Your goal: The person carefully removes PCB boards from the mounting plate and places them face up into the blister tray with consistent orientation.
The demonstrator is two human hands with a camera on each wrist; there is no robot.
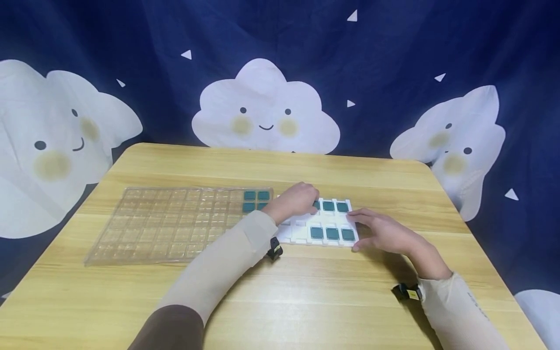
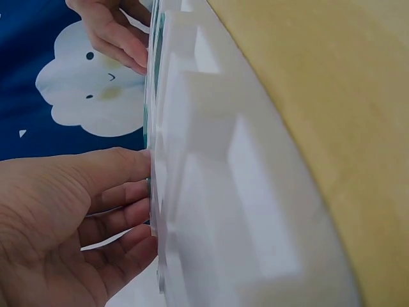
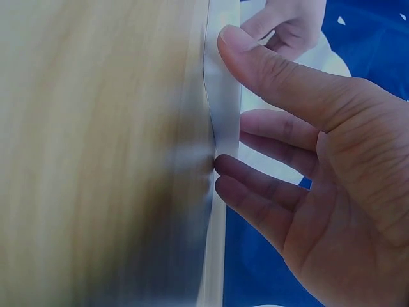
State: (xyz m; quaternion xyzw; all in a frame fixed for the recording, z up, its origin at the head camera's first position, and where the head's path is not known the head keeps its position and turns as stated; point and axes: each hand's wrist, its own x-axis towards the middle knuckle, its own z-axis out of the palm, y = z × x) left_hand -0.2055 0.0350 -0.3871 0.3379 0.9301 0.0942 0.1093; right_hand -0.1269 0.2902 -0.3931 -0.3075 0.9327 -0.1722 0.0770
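A white tray (image 1: 323,218) with shallow slots lies right of the table's middle, bearing two rows of green square chips (image 1: 332,234). My left hand (image 1: 297,198) reaches over the tray's back row and pinches a green chip (image 1: 316,206) at its slot. In the left wrist view a green sliver shows between thumb and fingers, right at the tray face. My right hand (image 1: 387,232) rests against the tray's right end with fingers spread. Its thumb (image 3: 255,61) lies at the near corner, and its index finger touches the right edge farther back.
A large clear plastic tray (image 1: 162,226) with many pockets lies at the left; several green chips (image 1: 250,195) sit in its back right corner, partly behind my left wrist. Black wrist cameras (image 1: 274,248) hang below both forearms. A dark blue cloud-printed curtain (image 1: 271,29) hangs behind the table.
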